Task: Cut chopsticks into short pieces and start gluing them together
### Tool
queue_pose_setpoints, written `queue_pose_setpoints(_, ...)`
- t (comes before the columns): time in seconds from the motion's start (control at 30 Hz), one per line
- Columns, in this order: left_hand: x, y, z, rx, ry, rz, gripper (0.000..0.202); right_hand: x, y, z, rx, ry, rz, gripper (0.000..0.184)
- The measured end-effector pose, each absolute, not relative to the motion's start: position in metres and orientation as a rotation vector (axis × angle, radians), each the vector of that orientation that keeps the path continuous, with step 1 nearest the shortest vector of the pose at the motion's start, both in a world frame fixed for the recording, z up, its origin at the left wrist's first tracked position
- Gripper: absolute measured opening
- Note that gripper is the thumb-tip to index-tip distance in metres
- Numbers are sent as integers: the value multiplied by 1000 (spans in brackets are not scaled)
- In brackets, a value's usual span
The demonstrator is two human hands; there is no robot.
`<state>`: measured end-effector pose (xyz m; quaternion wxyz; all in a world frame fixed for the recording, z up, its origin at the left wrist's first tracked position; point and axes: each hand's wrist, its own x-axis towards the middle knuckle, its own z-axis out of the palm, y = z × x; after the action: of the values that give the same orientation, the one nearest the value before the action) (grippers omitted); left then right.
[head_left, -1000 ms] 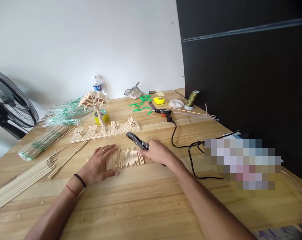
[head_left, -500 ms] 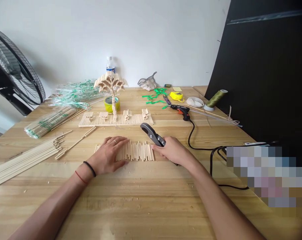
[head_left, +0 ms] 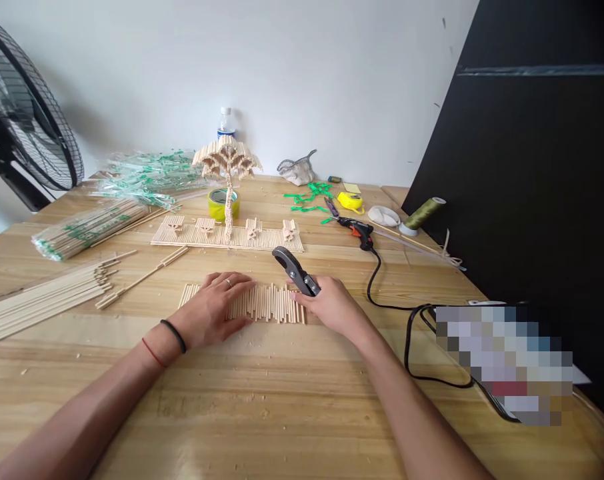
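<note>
Short wooden sticks (head_left: 266,304) lie side by side in a row on the table, their ends uneven. Across the left part of that row rests my left hand (head_left: 213,312), palm down with fingers stretched out, hiding some of the sticks beneath it. My right hand (head_left: 332,305) is wrapped round grey pruning shears (head_left: 293,271), whose hooked head points up and to the left. The thumb and fingers of this hand are at the row's right end, touching or just above the sticks. Behind the row stands a stick-built tree model (head_left: 228,167) on a slatted base (head_left: 272,239).
A glue gun (head_left: 357,232) with a black cord, a yellow tape measure (head_left: 350,201) and a thread spool (head_left: 425,215) are at the right. Long sticks (head_left: 47,300) and a bagged bundle (head_left: 92,230) lie left, near a fan (head_left: 27,100). Yellow tape (head_left: 217,207) sits behind the model.
My right hand, with the shears, has moved slightly left, onto the right end of the stick row. My left hand stays on the sticks. The camera view has shifted a little.
</note>
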<state>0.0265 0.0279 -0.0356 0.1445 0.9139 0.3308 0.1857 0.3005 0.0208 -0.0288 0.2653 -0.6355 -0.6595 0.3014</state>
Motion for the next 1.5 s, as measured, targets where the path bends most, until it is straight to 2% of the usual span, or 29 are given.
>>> queue_pose_setpoints(0.2,29,28,-43,2649,975,482,65,301,21,-29,-1715,-1801,813,30)
queue_pose_setpoints(0.67,33,26,-36,2635,938,539,47,300,19,-25,-1716,-1838,830,23)
queue_pose_setpoints(0.9,39,24,-39,2654,956,518,58,298,18,-25,-1706,-1967,697,9)
queue_pose_setpoints(1.13,42,24,-39,2662,934,584,46,295,16,-27,-1710,-1947,751,25)
queue_pose_setpoints(1.2,42,23,-39,2660,946,586,46,293,15,-26,-1721,-1950,756,24)
queue_pose_setpoints(1.4,46,20,-39,2681,936,467,63,282,11,-20,-1788,-2036,642,16)
queue_pose_setpoints(1.5,48,19,-37,2715,913,379,64,277,10,-17,-1831,-2077,590,16)
